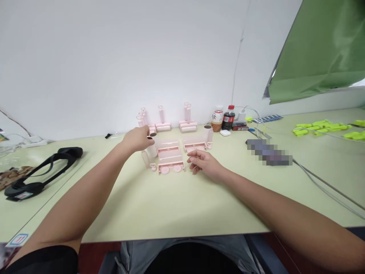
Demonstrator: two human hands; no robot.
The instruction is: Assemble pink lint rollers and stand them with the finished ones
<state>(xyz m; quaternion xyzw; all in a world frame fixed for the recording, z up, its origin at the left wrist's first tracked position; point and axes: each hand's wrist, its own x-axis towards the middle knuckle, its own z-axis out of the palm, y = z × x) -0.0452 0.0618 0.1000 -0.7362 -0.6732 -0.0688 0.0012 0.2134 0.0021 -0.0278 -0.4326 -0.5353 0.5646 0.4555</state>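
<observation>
Resting at the left of the table point(171, 205), a black headset point(44, 173) is seen. Farther right, the left hand point(137, 139) is held by the top of a pale upright roll point(153, 148); whether anything is pinched by its fingers cannot be told. Right of the roll, two open pink cases point(171, 167) are set one behind the other, with pink rollers point(188, 126) stood beyond, by the wall. The right hand point(203, 161) is held just right of the near case, its fingers loosely curled and slightly spread. Two bottles point(217, 120) are placed at the far right.

Head view, facing forward-down across table point(171, 205).
</observation>
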